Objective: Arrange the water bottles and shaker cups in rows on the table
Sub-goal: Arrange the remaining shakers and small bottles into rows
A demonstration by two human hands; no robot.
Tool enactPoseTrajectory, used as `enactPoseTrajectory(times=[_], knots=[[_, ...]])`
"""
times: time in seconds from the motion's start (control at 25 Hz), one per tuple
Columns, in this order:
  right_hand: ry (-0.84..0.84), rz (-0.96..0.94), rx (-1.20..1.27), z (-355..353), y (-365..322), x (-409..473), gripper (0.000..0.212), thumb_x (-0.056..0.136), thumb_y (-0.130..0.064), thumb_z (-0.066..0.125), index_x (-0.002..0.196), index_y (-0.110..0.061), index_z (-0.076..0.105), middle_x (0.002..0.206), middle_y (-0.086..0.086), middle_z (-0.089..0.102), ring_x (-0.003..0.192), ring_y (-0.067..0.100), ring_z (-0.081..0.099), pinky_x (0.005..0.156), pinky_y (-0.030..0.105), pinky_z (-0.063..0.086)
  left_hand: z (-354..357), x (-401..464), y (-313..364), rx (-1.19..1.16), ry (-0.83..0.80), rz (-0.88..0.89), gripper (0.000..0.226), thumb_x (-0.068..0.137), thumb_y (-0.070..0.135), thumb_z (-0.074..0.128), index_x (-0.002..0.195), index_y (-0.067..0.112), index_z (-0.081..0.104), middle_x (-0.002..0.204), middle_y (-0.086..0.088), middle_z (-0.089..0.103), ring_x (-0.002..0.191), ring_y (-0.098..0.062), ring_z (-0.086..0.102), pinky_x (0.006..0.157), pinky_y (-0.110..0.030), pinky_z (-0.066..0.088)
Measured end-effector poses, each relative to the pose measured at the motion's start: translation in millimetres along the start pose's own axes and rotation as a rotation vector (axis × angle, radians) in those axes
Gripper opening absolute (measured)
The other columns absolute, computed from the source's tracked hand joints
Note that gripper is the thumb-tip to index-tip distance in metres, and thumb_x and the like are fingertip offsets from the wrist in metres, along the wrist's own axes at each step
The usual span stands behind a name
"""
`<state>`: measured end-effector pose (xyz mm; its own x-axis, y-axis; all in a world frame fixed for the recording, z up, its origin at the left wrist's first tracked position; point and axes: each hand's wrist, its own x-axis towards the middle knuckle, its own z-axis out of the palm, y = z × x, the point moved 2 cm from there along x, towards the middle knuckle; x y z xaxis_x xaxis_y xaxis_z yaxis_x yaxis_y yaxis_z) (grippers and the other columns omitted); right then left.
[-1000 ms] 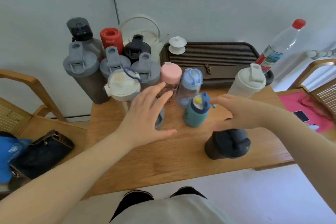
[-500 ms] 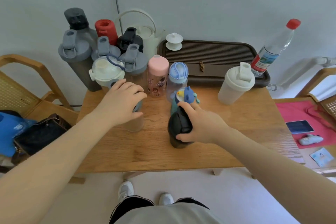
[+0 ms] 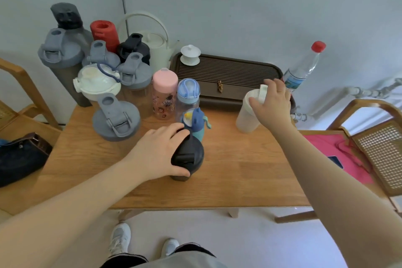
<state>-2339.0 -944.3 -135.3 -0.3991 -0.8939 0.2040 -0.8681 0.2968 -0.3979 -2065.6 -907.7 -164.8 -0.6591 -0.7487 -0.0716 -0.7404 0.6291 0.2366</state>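
Wooden table (image 3: 239, 172): teal bottle (image 3: 199, 125) just behind left-hand (image 3: 156, 154) black shaker (image 3: 188, 156).

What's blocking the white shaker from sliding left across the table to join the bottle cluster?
Nothing on the bare table right beside it. The right hand grips the white shaker; further left stand the teal bottle and the black shaker under the left hand, so those block a straight path.
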Motion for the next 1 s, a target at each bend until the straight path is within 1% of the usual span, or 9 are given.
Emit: enactPoseTrajectory(times=[0.08, 0.16, 0.28, 0.4, 0.52, 0.64, 0.76, 0.92, 1.0], knots=[[-0.174, 0.096, -0.048, 14.6, 14.6, 16.5, 0.074, 0.084, -0.04, 0.057, 0.144, -0.019, 0.019, 0.155, 0.014, 0.013, 0.141, 0.037, 0.013, 0.111, 0.052, 0.019, 2.4, 6.7, 3.3, 0.007, -0.043, -0.041, 0.101, 0.065, 0.064, 0.064, 0.143, 0.024, 0.014, 0.15, 0.002, 0.02, 0.133, -0.02, 0.028, 0.105, -0.036, 0.029], [-0.304, 0.126, -0.043, 26.6, 19.6, 27.3, 0.076, 0.08, -0.045, 0.06, 0.142, -0.023, 0.023, 0.155, 0.012, 0.011, 0.138, 0.04, 0.019, 0.11, 0.055, 0.025, 3.8, 9.6, 2.3, -0.027, -0.064, -0.06, 0.107, 0.061, 0.064, 0.067, 0.144, 0.026, 0.01, 0.151, 0.003, 0.017, 0.133, -0.02, 0.028, 0.104, -0.038, 0.034], [-0.283, 0.137, -0.113, 34.4, 21.4, 34.0, 0.074, 0.074, -0.05, 0.066, 0.134, -0.025, 0.031, 0.151, 0.015, 0.016, 0.133, 0.041, 0.027, 0.105, 0.055, 0.031, 10.0, 12.3, 3.4, -0.024, -0.142, -0.102, 0.116, 0.056, 0.064, 0.071, 0.143, 0.029, 0.003, 0.148, 0.002, 0.014, 0.128, -0.022, 0.034, 0.094, -0.038, 0.045], [-0.249, 0.243, -0.113, 33.6, 24.1, 37.5, 0.09, 0.069, -0.058, 0.066, 0.139, -0.029, 0.017, 0.144, 0.017, 0.031, 0.132, 0.038, 0.028, 0.103, 0.054, 0.03, 16.5, 10.0, 1.0, -0.066, -0.162, -0.137, 0.116, 0.056, 0.059, 0.073, 0.141, 0.035, -0.002, 0.14, 0.001, 0.025, 0.118, -0.023, 0.044, 0.085, -0.035, 0.048], [-0.342, 0.317, 0.132, 33.7, 28.1, 39.9, 0.089, 0.067, -0.049, 0.072, 0.136, -0.032, 0.018, 0.139, 0.015, 0.032, 0.127, 0.04, 0.032, 0.099, 0.054, 0.038, 14.0, 3.0, -2.4, -0.221, -0.128, -0.158, 0.111, 0.054, 0.052, 0.076, 0.137, 0.041, 0.004, 0.136, 0.003, 0.033, 0.114, -0.023, 0.049, 0.085, -0.037, 0.048], [-0.402, 0.215, 0.162, 30.4, 18.0, 18.4, 0.086, 0.065, -0.041, 0.075, 0.131, -0.033, 0.02, 0.132, 0.015, 0.035, 0.114, 0.04, 0.045, 0.087, 0.05, 0.048, 3.3, -13.1, -3.4, -0.389, -0.031, -0.151, 0.109, 0.05, 0.053, 0.076, 0.133, 0.048, 0.005, 0.133, 0.008, 0.037, 0.115, -0.018, 0.047, 0.091, -0.04, 0.046], [-0.49, 0.088, 0.052, 24.1, -1.6, -11.7, 0.085, 0.064, -0.045, 0.074, 0.13, -0.033, 0.022, 0.125, 0.014, 0.043, 0.103, 0.033, 0.05, 0.078, 0.042, 0.046, -9.2, -34.8, -9.0, -0.488, 0.037, -0.138, 0.107, 0.048, 0.053, 0.074, 0.13, 0.056, 0.006, 0.125, 0.017, 0.035, 0.111, -0.005, 0.042, 0.09, -0.024, 0.039], [-0.576, -0.098, 0.056, -19.3, -50.8, -38.8, 0.085, 0.065, -0.045, 0.074, 0.132, -0.032, 0.024, 0.115, 0.006, 0.047, 0.093, 0.025, 0.048, 0.074, 0.036, 0.041, -21.2, -69.0, -28.9, -0.378, 0.048, -0.051, 0.105, 0.05, 0.055, 0.072, 0.127, 0.062, 0.002, 0.117, 0.03, 0.035, 0.107, 0.003, 0.04, 0.083, -0.009, 0.034], [-0.634, -0.179, 0.132, -42.0, -82.4, -50.5, 0.082, 0.065, -0.045, 0.074, 0.131, -0.038, 0.026, 0.113, -0.003, 0.045, 0.092, 0.02, 0.049, 0.074, 0.034, 0.04, -25.8, -86.2, -41.5, -0.297, 0.052, -0.011, 0.104, 0.05, 0.057, 0.071, 0.131, 0.057, 0.006, 0.123, 0.028, 0.036, 0.111, 0.002, 0.04, 0.09, -0.014, 0.035]])
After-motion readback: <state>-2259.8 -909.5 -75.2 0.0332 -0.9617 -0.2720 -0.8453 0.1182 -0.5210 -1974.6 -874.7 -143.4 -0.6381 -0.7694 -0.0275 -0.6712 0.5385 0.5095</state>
